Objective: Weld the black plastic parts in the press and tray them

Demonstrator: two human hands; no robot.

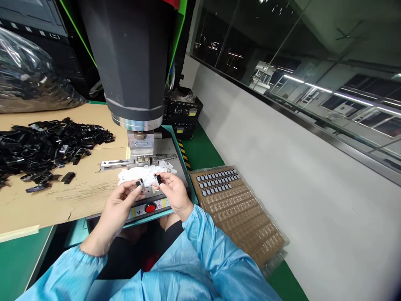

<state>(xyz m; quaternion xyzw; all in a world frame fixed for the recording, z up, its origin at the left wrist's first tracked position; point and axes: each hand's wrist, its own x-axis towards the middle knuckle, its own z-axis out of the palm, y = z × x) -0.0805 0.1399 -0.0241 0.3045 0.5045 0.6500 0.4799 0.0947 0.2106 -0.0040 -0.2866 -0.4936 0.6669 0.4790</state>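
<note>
My left hand (123,198) pinches a small black-and-grey plastic part (140,184) between thumb and fingers. A similar small black part (158,179) is gripped in my right hand (175,193), a short way to the right of the first. Both hands are held over the front of the machine's base, apart from each other. Just behind them lies a heap of thin white pieces (138,173). A metal fixture (142,159) sits beyond the heap, under the machine's dark head (134,62). The fine shape of the held parts is too small to make out.
Many loose black parts (53,146) lie on cardboard (90,184) at left. A red button (150,207) is on the base front. To the right is a clear tray (238,209) with rows of grey parts (216,182). Black crates (183,110) stand behind; a wall (282,167) bounds the right.
</note>
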